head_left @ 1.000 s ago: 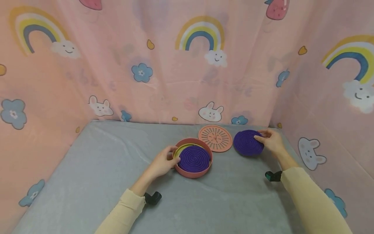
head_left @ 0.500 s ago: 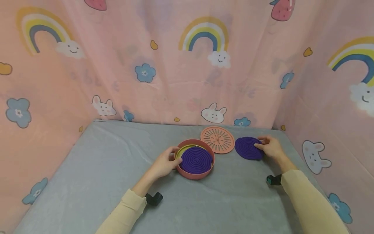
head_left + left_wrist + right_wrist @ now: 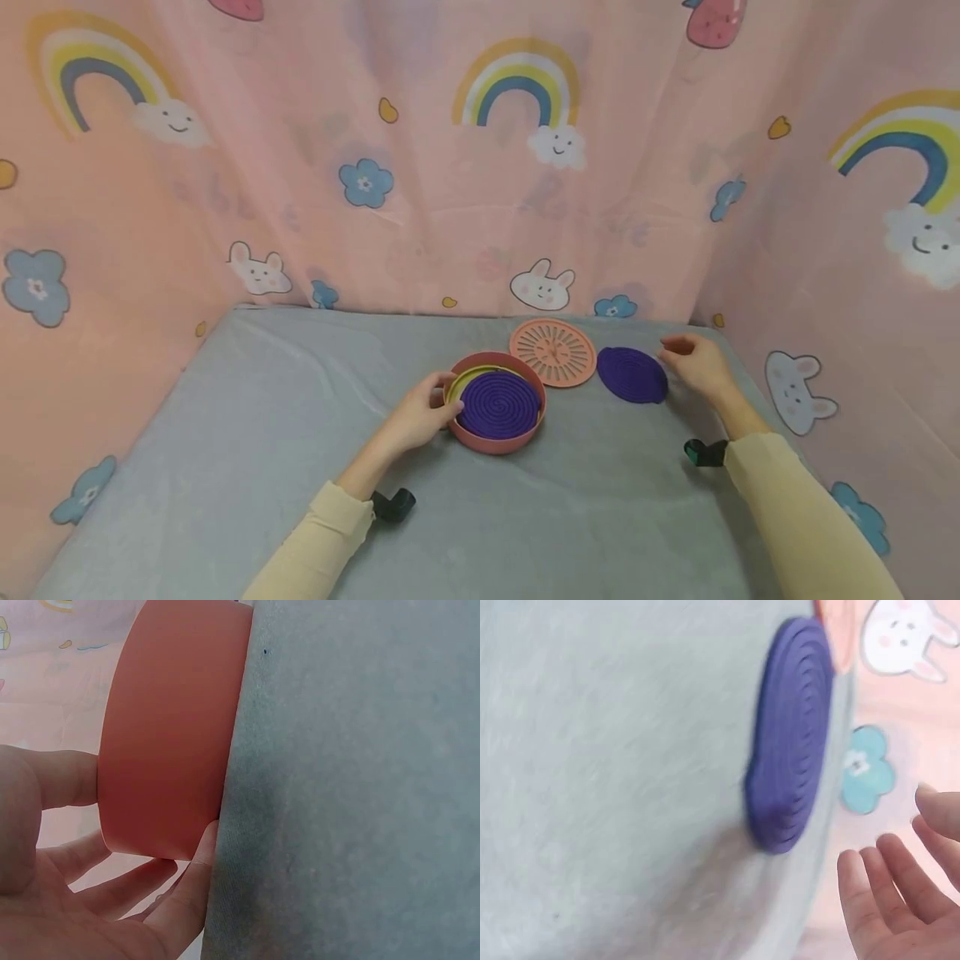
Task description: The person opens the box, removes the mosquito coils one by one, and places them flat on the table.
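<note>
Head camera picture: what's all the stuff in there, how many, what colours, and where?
Patterned cloth walls: three, pink, at the back and both sides
Cloth-covered table: one, grey, between the walls
Round open box: one, red, on the table
Round yellow piece: one, yellow, in the box, mostly hidden
Round slotted disc: one, peach, behind the box, to its right
Flat round spirals: two, purple, one in the box, one right of the disc
Wrist gadgets: two, black, one by each wrist
Sleeves: two, cream, on the arms
Left hand: one, bare, holding the box
Right hand: one, bare, near the right-hand spiral
</note>
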A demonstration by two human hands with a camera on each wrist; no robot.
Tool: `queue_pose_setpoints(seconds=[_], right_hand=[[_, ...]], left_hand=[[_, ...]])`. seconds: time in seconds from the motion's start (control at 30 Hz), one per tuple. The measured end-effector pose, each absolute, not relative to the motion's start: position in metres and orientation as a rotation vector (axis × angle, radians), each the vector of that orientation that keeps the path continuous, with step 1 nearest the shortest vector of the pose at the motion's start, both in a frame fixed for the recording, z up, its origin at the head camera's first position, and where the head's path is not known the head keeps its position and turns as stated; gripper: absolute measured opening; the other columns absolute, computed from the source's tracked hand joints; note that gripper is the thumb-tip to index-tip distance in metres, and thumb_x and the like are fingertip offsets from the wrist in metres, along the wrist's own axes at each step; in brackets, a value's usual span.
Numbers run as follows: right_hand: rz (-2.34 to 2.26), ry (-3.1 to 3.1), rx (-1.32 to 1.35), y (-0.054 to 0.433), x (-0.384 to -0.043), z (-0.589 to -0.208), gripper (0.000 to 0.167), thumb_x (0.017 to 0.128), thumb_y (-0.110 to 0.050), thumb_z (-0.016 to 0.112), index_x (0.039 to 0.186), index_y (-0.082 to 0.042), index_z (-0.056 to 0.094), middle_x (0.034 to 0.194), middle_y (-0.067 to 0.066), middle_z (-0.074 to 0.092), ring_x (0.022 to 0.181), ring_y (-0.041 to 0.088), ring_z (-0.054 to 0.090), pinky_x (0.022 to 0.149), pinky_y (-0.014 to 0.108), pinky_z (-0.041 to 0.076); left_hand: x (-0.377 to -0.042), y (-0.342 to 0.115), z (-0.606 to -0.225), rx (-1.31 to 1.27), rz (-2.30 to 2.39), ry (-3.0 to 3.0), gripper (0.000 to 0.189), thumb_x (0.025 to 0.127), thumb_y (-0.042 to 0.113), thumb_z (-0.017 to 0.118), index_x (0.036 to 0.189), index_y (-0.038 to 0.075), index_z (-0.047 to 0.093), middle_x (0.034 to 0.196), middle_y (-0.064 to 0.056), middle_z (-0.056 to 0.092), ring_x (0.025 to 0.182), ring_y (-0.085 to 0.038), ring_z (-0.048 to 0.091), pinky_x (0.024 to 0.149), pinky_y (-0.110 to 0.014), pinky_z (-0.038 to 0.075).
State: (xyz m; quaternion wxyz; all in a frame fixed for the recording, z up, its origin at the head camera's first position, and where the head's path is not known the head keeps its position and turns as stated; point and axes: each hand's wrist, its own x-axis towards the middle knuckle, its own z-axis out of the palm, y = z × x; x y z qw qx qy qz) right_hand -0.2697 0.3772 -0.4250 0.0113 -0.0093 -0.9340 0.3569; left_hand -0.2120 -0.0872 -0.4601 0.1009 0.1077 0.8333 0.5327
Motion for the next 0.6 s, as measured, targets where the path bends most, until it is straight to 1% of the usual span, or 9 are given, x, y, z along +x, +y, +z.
queue_pose_setpoints(seconds=[0.13,0.2,0.27,0.3,0.4,0.47,0.53,0.6], right_hand=[[1.142,-2.889,0.009,0.364,-0.263,-0.409,0.050,0.106,-0.031,0.054,0.139,0.007,0.053,0.134,0.031,0.057,0.118,0.045,0.057,0.095,0.054,0.049],[1.148,-2.871,0.029,0.357,-0.259,-0.401,0.051,0.106,-0.035,0.054,0.138,0.005,0.055,0.132,0.029,0.059,0.115,0.043,0.059,0.092,0.049,0.051],[1.164,-2.846,0.048,0.349,-0.256,-0.394,0.052,0.106,-0.038,0.054,0.138,0.003,0.056,0.132,0.027,0.060,0.111,0.038,0.063,0.089,0.043,0.054],[1.170,-2.833,0.059,0.346,-0.255,-0.391,0.052,0.105,-0.039,0.054,0.138,0.002,0.056,0.131,0.025,0.060,0.109,0.034,0.064,0.088,0.040,0.056],[1.214,-2.792,0.088,0.335,-0.251,-0.381,0.053,0.104,-0.041,0.056,0.137,0.000,0.058,0.130,0.023,0.062,0.099,0.018,0.068,0.084,0.031,0.058],[1.242,-2.776,0.103,0.327,-0.247,-0.374,0.052,0.104,-0.041,0.057,0.137,0.000,0.059,0.129,0.022,0.063,0.096,0.011,0.067,0.083,0.029,0.058],[1.259,-2.775,0.113,0.319,-0.245,-0.368,0.053,0.104,-0.042,0.057,0.136,-0.001,0.059,0.128,0.022,0.064,0.097,0.012,0.068,0.084,0.029,0.057],[1.281,-2.781,0.123,0.310,-0.242,-0.362,0.053,0.104,-0.043,0.056,0.137,-0.001,0.059,0.128,0.023,0.064,0.102,0.021,0.069,0.089,0.035,0.056]], left_hand=[[-0.213,-0.088,-0.459,0.319,1.563,2.470,0.047,0.100,0.021,0.067,0.144,0.011,0.052,0.145,-0.016,0.053,0.122,-0.032,0.061,0.087,-0.042,0.058],[-0.213,-0.088,-0.459,0.320,1.561,2.474,0.047,0.100,0.021,0.067,0.143,0.010,0.052,0.145,-0.016,0.053,0.121,-0.031,0.061,0.087,-0.042,0.058],[-0.213,-0.088,-0.459,0.326,1.561,2.477,0.047,0.100,0.020,0.067,0.143,0.010,0.052,0.144,-0.016,0.053,0.121,-0.031,0.061,0.087,-0.042,0.058],[-0.214,-0.088,-0.459,0.325,1.561,2.477,0.047,0.100,0.020,0.067,0.143,0.010,0.052,0.144,-0.016,0.053,0.121,-0.031,0.061,0.087,-0.042,0.058],[-0.214,-0.088,-0.459,0.323,1.558,2.479,0.048,0.100,0.020,0.067,0.143,0.010,0.052,0.145,-0.016,0.053,0.121,-0.031,0.061,0.087,-0.041,0.058],[-0.213,-0.088,-0.458,0.321,1.554,2.481,0.048,0.100,0.021,0.067,0.144,0.010,0.052,0.145,-0.016,0.053,0.121,-0.031,0.061,0.087,-0.042,0.058],[-0.213,-0.087,-0.458,0.318,1.549,2.483,0.049,0.099,0.022,0.067,0.144,0.011,0.052,0.145,-0.015,0.053,0.122,-0.031,0.061,0.088,-0.042,0.058],[-0.213,-0.087,-0.458,0.316,1.549,2.483,0.048,0.099,0.022,0.068,0.144,0.011,0.052,0.145,-0.016,0.053,0.122,-0.032,0.061,0.088,-0.042,0.058]])
